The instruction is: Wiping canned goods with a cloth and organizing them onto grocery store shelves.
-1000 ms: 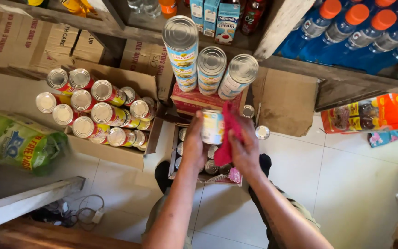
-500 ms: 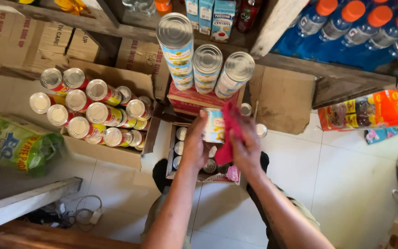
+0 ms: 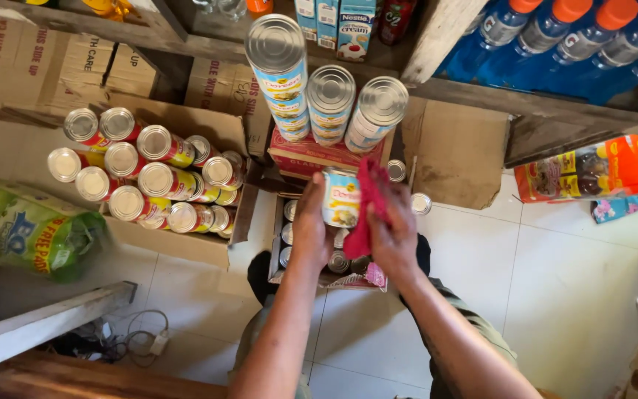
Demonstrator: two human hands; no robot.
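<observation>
The left hand (image 3: 310, 225) grips a labelled tin can (image 3: 340, 196) by its side, while the right hand (image 3: 391, 235) presses a red cloth (image 3: 367, 203) against it. The can looks rigid, smooth and probably fairly heavy, best held around its body. Below both hands sits an open box of cans (image 3: 319, 258); beyond them rise three stacked can columns (image 3: 326, 92).

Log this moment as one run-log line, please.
left hand: holds can | right hand: presses pink cloth against can | below: open box of cans | behind: three can stacks
</observation>
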